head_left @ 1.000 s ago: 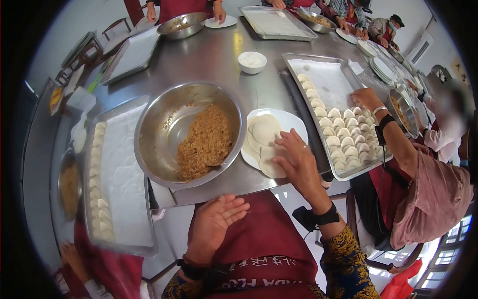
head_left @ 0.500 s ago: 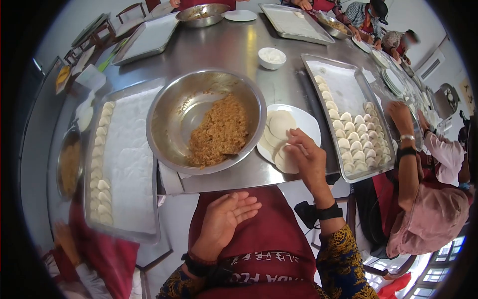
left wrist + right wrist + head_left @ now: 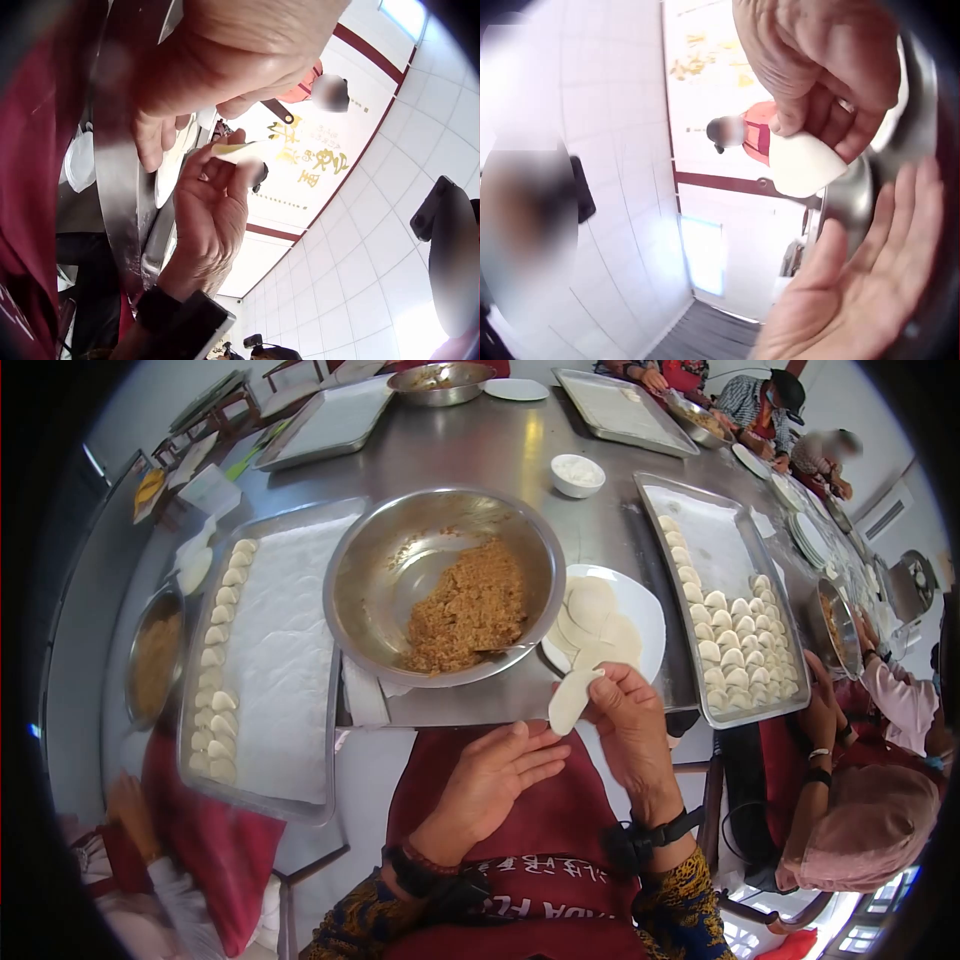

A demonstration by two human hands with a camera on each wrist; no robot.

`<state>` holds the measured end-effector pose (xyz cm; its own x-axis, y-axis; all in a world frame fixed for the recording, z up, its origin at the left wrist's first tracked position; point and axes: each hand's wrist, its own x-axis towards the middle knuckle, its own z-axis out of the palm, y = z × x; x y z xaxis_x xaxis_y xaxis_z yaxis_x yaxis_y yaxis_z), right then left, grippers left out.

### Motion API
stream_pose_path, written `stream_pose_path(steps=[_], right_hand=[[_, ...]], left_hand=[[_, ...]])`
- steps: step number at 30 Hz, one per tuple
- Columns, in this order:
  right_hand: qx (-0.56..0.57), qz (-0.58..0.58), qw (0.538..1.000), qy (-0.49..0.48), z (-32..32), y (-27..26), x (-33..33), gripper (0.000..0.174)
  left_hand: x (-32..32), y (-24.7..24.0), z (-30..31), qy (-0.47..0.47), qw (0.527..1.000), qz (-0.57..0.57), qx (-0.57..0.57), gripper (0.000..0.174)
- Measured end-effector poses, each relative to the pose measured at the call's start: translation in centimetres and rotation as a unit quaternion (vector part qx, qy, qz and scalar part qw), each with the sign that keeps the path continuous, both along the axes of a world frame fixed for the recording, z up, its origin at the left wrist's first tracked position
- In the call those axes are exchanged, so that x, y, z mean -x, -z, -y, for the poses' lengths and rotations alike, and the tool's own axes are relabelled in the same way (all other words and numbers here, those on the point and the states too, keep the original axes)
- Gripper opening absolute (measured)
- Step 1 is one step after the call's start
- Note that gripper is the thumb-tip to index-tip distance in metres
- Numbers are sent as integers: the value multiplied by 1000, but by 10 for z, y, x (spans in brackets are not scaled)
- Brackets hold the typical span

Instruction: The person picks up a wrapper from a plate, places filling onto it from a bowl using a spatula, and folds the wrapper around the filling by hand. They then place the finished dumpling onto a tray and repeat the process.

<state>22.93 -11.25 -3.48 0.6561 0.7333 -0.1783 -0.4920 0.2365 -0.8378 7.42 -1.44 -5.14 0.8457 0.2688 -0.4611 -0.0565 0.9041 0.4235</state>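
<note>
My right hand (image 3: 632, 735) pinches one round dough wrapper (image 3: 573, 701) by its edge, just in front of the white plate (image 3: 648, 625). More wrappers (image 3: 598, 622) lie overlapping on that plate. Palm up, my left hand (image 3: 497, 775) is beside the held wrapper with its fingers extended and nothing in it. In the right wrist view the wrapper (image 3: 802, 165) hangs from the right hand (image 3: 832, 67), above the open left palm (image 3: 862, 292). The left wrist view shows the wrapper (image 3: 238, 151) between the right hand's thumb and fingers (image 3: 214, 161).
A steel bowl (image 3: 385, 560) of brown filling (image 3: 470, 605) stands left of the plate. Trays (image 3: 290, 780) of folded dumplings lie on both sides, the right one (image 3: 735, 712) beyond the plate. A small white bowl (image 3: 578, 478) sits farther back. Other people work around the table.
My right hand has lifted a wrapper off the plate and brought it toward me. My left hand has moved right, closer to it. The head view has shifted.
</note>
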Motion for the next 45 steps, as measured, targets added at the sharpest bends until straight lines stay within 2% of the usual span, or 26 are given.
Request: stream_pose_path(steps=[4, 8, 11, 12, 14, 17, 19, 21, 23, 27, 29, 30, 32, 36, 38, 42, 44, 45], right_hand=[[-46, -92, 991, -87, -2, 3, 21, 14], [-47, -91, 992, -75, -6, 14, 36, 13], [-43, -63, 992, -97, -6, 17, 42, 21], [-44, -81, 991, -100, -7, 15, 44, 27], [-21, -82, 992, -97, -7, 9, 49, 46], [17, -80, 990, -116, -3, 3, 51, 48], [31, -73, 990, -114, -1, 3, 53, 42], [87, -12, 990, -113, 1, 9, 54, 36], [70, -19, 992, -107, 1, 8, 57, 35], [64, -10, 993, -101, -2, 3, 61, 32], [74, -6, 992, -98, -4, 1, 61, 29], [83, -1, 992, -94, -4, 0, 62, 26], [89, 15, 992, -92, -2, 4, 61, 24], [110, 62, 989, -79, -2, 3, 63, 19], [125, 73, 986, -88, -2, 0, 64, 19], [143, 78, 982, -100, -2, -4, 67, 19], [161, 91, 978, -100, -4, -6, 66, 18], [179, 105, 973, -101, -4, -7, 66, 18]], left_hand=[[5, 2, 3, -12, 999, 41, -8, 40], [15, 0, -2, -2, 997, 45, -58, 34], [20, -4, -1, -21, 993, 27, -115, 29], [22, -4, 0, -23, 993, 26, -115, 29], [25, -4, 1, -73, 976, -15, -205, 25], [27, -7, 2, -130, 966, -31, -223, 22], [31, -4, 1, -134, 966, -38, -217, 22], [33, -4, 0, -137, 967, -43, -209, 22], [35, -7, -1, -153, 976, -27, -151, 25], [39, -8, -3, -158, 979, -16, -129, 27], [41, -8, -1, -113, 973, -24, -202, 32], [42, -12, 0, -112, 973, -24, -201, 32], [43, -23, 5, -59, 944, -42, -321, 36], [44, -8, 7, -52, 934, -29, -353, 43], [46, -10, 2, 8, 925, -97, -367, 45], [45, -2, 5, -26, 939, -84, -333, 45], [44, 9, 13, -64, 892, -64, -443, 42], [44, 9, 13, -64, 892, -64, -443, 42]])
